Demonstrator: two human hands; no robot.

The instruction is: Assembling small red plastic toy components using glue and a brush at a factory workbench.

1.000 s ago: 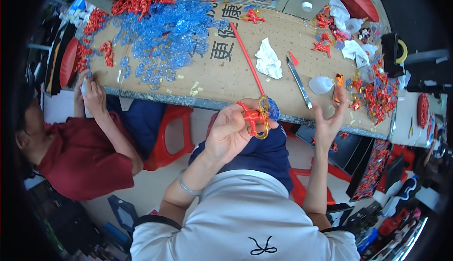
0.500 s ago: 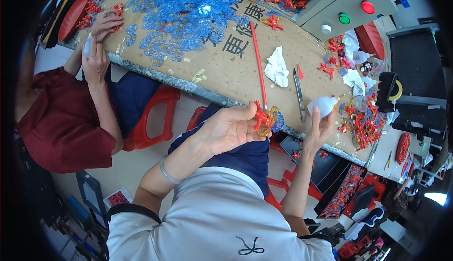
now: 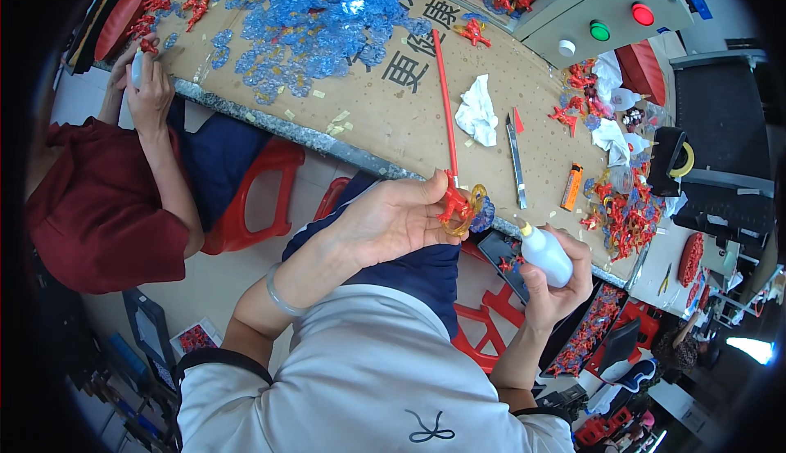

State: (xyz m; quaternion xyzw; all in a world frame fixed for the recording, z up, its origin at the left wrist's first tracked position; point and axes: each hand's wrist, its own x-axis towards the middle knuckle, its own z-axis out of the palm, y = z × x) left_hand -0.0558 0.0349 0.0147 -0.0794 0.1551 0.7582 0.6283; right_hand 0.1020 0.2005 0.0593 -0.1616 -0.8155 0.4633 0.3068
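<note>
Between the thumb and fingers of my left hand is a small plastic figure, red with a translucent yellow ring and a blue cloud-shaped piece at its right end. My right hand is wrapped round a white squeeze bottle. Its yellowish nozzle points up and left toward the figure, with a gap between them. Both hands are just off the table's near edge, above my lap. A red rod lies on the table behind the figure.
Blue translucent pieces heap up at the back of the cardboard-covered table. Right of centre lie a crumpled tissue, a craft knife and an orange box. Red parts pile at right. A co-worker sits at left.
My right hand has brought the bottle down and left, and its nozzle has swung toward the figure. The orange box now shows. The co-worker's hands have drawn back to the table edge.
</note>
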